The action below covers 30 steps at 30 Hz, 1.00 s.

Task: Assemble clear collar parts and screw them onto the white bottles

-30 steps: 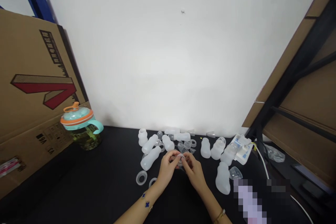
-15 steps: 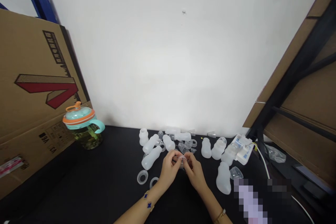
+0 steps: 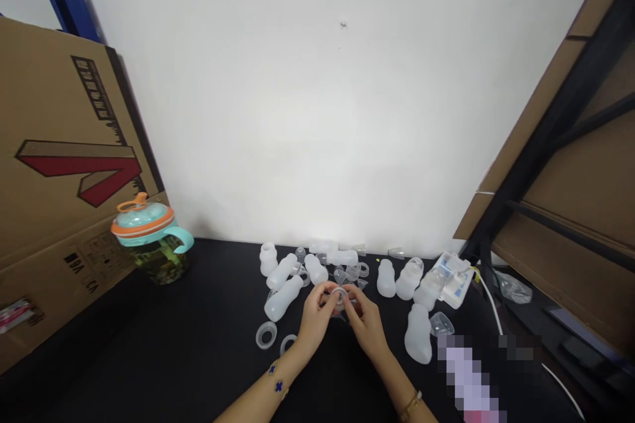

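Between my left hand and my right hand is a small translucent bottle collar ring. The fingers and thumbs of both hands close on its rim from either side. Some clear soft material shows at the ring, perhaps a nipple, but the fingers hide most of it. Left of my left hand lie a milky baby bottle and a loose collar ring. A second loose ring is partly covered by my left wrist. Right of my right hand a milky bottle lies beside a clear cap.
Several more bottles, rings and clear caps lie along the wall on the black table. A teal-lidded jug stands at left before a cardboard box. At right are a white box and a cable.
The ring has been tilted in my fingers, so its round opening now faces up towards me more. Both hands stay on it. The whole view has shifted slightly.
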Each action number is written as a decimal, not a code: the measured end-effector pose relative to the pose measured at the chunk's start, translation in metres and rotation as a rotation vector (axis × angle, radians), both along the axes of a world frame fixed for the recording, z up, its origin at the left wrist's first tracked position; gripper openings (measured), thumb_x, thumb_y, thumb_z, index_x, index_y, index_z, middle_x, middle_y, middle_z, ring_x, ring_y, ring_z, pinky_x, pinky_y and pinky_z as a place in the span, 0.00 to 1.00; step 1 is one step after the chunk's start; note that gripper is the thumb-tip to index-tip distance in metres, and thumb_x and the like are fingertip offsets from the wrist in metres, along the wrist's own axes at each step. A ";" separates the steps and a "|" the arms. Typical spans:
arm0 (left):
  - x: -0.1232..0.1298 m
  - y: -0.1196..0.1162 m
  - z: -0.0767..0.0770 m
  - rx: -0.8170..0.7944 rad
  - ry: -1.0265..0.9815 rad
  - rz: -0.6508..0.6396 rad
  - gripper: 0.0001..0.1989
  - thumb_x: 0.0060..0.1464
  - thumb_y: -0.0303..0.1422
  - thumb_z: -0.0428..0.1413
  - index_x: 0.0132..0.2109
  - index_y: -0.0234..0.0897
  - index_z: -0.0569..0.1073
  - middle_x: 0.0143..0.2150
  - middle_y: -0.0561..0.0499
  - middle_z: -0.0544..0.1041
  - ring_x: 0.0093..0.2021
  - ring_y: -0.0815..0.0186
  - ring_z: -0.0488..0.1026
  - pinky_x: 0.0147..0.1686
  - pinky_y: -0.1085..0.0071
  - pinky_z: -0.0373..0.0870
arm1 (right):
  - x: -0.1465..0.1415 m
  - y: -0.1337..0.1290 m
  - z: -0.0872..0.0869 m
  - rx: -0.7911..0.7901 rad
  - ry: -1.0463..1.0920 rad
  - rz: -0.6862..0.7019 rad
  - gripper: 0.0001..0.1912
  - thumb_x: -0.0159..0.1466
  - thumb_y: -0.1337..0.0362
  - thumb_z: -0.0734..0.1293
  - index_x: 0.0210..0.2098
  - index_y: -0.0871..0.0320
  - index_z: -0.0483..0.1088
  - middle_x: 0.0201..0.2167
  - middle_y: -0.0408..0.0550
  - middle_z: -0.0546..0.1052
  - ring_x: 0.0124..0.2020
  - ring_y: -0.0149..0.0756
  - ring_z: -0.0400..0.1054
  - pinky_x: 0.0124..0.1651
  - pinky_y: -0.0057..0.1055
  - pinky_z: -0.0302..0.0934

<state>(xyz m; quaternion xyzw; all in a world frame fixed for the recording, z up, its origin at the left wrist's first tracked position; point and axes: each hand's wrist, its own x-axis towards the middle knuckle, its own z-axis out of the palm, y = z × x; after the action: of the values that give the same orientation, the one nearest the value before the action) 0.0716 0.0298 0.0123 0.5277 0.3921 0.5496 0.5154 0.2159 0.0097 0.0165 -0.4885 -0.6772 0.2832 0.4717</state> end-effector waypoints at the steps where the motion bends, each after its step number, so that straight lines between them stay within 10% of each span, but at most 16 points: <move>1: 0.000 0.001 -0.001 -0.014 -0.009 -0.009 0.19 0.54 0.47 0.60 0.42 0.34 0.77 0.38 0.46 0.78 0.34 0.62 0.75 0.31 0.69 0.76 | 0.000 0.000 -0.001 0.001 0.000 0.000 0.19 0.71 0.51 0.60 0.52 0.57 0.70 0.34 0.46 0.76 0.24 0.31 0.66 0.24 0.25 0.59; 30: -0.003 0.005 0.002 -0.054 -0.104 -0.036 0.16 0.51 0.43 0.63 0.37 0.33 0.81 0.36 0.49 0.74 0.29 0.68 0.71 0.27 0.75 0.72 | -0.001 0.000 -0.001 0.090 -0.110 -0.004 0.19 0.72 0.53 0.58 0.54 0.55 0.70 0.34 0.44 0.76 0.23 0.30 0.66 0.26 0.26 0.58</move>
<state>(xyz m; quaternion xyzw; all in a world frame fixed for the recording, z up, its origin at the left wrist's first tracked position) 0.0687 0.0344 0.0148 0.4915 0.3699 0.5561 0.5588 0.2152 0.0095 0.0155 -0.4829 -0.7131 0.2245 0.4559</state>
